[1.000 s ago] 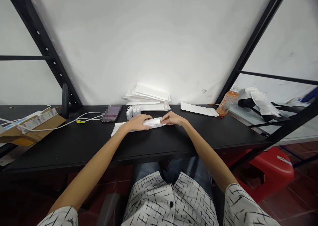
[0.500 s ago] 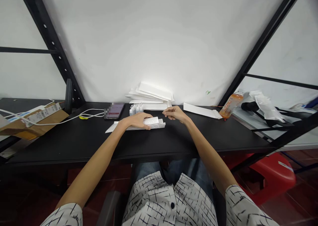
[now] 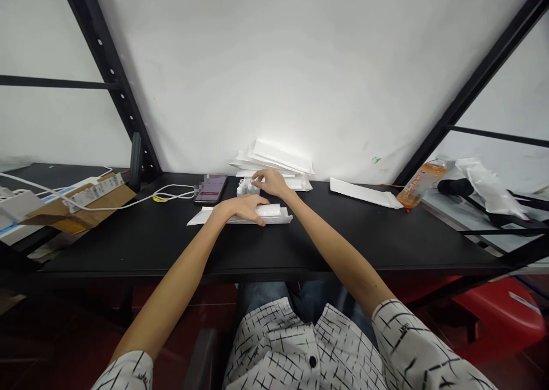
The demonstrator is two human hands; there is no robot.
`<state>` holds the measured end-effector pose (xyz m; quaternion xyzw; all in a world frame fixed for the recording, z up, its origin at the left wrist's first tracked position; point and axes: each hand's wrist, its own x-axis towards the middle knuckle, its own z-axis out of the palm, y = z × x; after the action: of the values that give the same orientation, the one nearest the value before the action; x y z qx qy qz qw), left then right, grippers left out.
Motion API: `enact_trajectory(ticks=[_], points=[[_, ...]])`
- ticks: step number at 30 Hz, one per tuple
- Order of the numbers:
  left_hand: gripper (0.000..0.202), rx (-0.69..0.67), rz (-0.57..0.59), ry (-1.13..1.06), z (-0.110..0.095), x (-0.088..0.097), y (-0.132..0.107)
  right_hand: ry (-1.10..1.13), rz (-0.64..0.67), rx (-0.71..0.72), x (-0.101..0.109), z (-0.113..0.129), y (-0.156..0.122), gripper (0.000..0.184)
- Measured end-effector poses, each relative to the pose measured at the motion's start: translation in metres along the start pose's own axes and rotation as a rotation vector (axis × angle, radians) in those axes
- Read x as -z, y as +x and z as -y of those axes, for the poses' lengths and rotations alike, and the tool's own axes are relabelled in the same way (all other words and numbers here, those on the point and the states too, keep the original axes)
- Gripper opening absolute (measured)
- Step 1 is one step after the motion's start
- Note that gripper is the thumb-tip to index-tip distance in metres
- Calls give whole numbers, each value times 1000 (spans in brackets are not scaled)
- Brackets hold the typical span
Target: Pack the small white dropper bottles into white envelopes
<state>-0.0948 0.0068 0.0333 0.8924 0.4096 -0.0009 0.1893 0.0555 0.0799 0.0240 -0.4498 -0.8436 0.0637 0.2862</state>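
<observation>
My left hand (image 3: 243,208) is closed over a white bubble-wrapped bundle (image 3: 269,210), its thumb along the front side. The bundle lies on a flat white padded envelope (image 3: 198,217), and the hand covers much of both. Just behind, a cluster of small white bottle-like items (image 3: 245,187) stands on the desk. My right hand (image 3: 272,182) reaches over to that cluster with bent fingers. Its fingertips pinch at the top of one item on the right side. The fingers partly hide that item.
Behind the hands, a stack of white envelopes (image 3: 283,156) leans by the wall. A phone (image 3: 211,188) with a white cable lies left. Another envelope (image 3: 364,194) and an orange drink bottle (image 3: 422,184) are right. An opened cardboard box (image 3: 92,201) sits far left.
My right hand has moved left and back, from beside the wrapped bundle to the small white items. My left hand keeps its hold on the bundle. The camera view has shifted slightly.
</observation>
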Motion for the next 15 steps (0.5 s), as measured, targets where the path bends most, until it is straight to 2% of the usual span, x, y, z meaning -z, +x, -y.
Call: enact_trajectory(ticks=[3,7,11,15], points=[[54,-5,0,5,0,0,0,-34,-9,3,-5,0,-1,13],[57,-6,-2,6,2,-1,0,9,-25,11,-1,-8,-6,10],[60,-1,-21,-3,2,-1,0,157,-41,8,11,-17,-15,9],[58,-20,-16,-4,-2,-1,0,355,-81,-119,28,-31,-30,10]])
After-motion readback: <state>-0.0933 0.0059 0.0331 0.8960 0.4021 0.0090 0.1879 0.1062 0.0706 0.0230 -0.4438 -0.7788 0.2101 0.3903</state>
